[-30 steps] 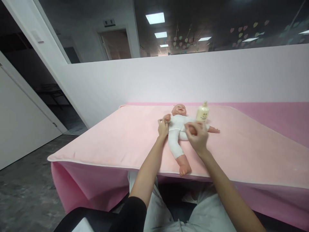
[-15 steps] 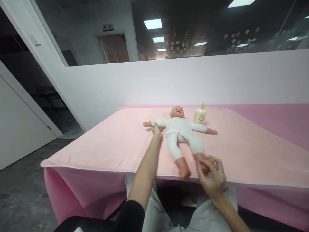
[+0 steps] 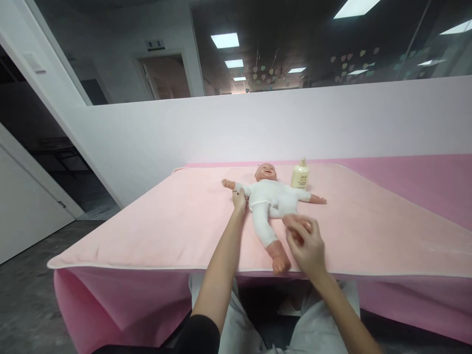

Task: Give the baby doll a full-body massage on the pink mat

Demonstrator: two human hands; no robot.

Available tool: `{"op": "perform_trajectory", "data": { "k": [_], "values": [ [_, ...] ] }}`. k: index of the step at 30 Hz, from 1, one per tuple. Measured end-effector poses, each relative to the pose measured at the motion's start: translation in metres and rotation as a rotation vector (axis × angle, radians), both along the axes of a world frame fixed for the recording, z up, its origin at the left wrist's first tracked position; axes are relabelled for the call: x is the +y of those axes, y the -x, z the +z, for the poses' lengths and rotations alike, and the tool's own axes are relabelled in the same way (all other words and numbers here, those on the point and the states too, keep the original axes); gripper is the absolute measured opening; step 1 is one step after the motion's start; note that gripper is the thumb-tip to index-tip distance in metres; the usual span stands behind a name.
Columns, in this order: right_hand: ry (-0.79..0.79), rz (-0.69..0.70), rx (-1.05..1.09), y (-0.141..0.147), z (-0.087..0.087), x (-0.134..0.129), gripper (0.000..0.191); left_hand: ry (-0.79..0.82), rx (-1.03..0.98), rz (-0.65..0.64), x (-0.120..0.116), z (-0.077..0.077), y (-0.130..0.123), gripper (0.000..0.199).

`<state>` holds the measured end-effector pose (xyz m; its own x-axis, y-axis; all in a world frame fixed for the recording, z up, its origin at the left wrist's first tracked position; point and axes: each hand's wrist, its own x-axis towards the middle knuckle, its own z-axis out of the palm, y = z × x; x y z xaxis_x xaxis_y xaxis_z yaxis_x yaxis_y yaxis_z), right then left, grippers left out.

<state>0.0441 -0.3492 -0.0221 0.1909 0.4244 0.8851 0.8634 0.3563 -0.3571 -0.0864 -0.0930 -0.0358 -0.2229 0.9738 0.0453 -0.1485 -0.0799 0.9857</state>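
Since the frame half a sec ago, your R hand has come up twd 11 o'clock, bringing the doll's near leg w/ it; that leg was stretched out twd 5, now it's bent up twd the belly. Your L hand is in approx the same spot.

Biggest first: white wall across at 12, w/ dark glass above. Below it, the pink blanket covers the tbl, its pale edge running along your side at 6.

Doll lies on its back mid-blanket, head at 12, white suit on. From your R hand its body is at approx 11; from your L hand it's at 3, just beside. Other leg points to approx 6, bare foot by the blanket edge. Free arm lies out twd 3.

R hand: fingers curled in, nearly closed round the lower end of the raised leg, gripping it; a bit blurred, & the part inside your fingers is mostly hidden. L hand: closed on the doll's other arm at the sleeve, thumb showing, rest of the fingers hard to see; doll's small hand sticks out past it twd 10–11.

Pale yellow bottle stands upright at approx 2 from the doll's chest, near the free arm.
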Motion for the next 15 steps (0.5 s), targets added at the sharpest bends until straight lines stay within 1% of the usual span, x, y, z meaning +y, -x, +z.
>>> {"op": "perform_trajectory", "data": {
  "k": [1,2,3,4,5,6,7,8,9,10,11,12,13,14,15],
  "values": [
    [-0.03,-0.032,0.002,0.002,-0.009,-0.021,0.015,0.067,-0.064,0.027,0.003,0.001,0.0,0.031],
    [-0.029,-0.042,-0.015,0.002,-0.017,-0.038,0.013,0.116,-0.084,0.05,0.004,0.002,0.0,0.03],
    [-0.005,-0.02,-0.041,0.001,-0.021,-0.049,0.009,0.141,-0.078,0.066,0.004,0.003,0.0,0.031],
    [0.014,0.007,-0.061,-0.002,-0.022,-0.055,0.009,0.145,-0.078,0.078,0.003,0.005,0.001,0.031],
    [0.01,0.021,-0.062,-0.006,-0.019,-0.054,0.01,0.131,-0.054,0.082,0.0,0.006,0.001,0.03],
    [-0.012,0.025,-0.047,-0.01,-0.012,-0.047,0.011,0.1,0.012,0.085,-0.003,0.008,0.0,0.03],
    [-0.042,0.026,-0.018,-0.014,-0.003,-0.034,0.013,0.047,0.13,0.081,-0.008,0.009,0.0,0.03],
    [-0.08,0.024,0.016,-0.018,0.008,-0.017,0.013,-0.028,0.296,0.059,-0.013,0.011,0.0,0.032],
    [-0.072,0.044,0.034,-0.021,0.018,0.003,0.014,-0.119,0.49,0.02,-0.018,0.012,-0.001,0.034],
    [-0.021,0.089,0.037,-0.024,0.027,0.023,0.014,-0.211,0.678,-0.03,-0.023,0.013,-0.001,0.038],
    [0.046,0.136,0.026,-0.026,0.033,0.041,0.014,-0.285,0.826,-0.08,-0.026,0.013,-0.001,0.041],
    [0.106,0.147,0.023,-0.027,0.037,0.056,0.014,-0.328,0.903,-0.117,-0.028,0.013,0.0,0.043],
    [0.153,0.143,0.019,-0.028,0.037,0.064,0.014,-0.346,0.923,-0.139,-0.029,0.012,0.0,0.044],
    [0.176,0.138,0.019,-0.029,0.034,0.065,0.015,-0.338,0.896,-0.135,-0.027,0.01,0.001,0.043],
    [0.16,0.126,0.028,-0.029,0.029,0.058,0.017,-0.309,0.829,-0.115,-0.024,0.008,0.003,0.043]
  ]
}}
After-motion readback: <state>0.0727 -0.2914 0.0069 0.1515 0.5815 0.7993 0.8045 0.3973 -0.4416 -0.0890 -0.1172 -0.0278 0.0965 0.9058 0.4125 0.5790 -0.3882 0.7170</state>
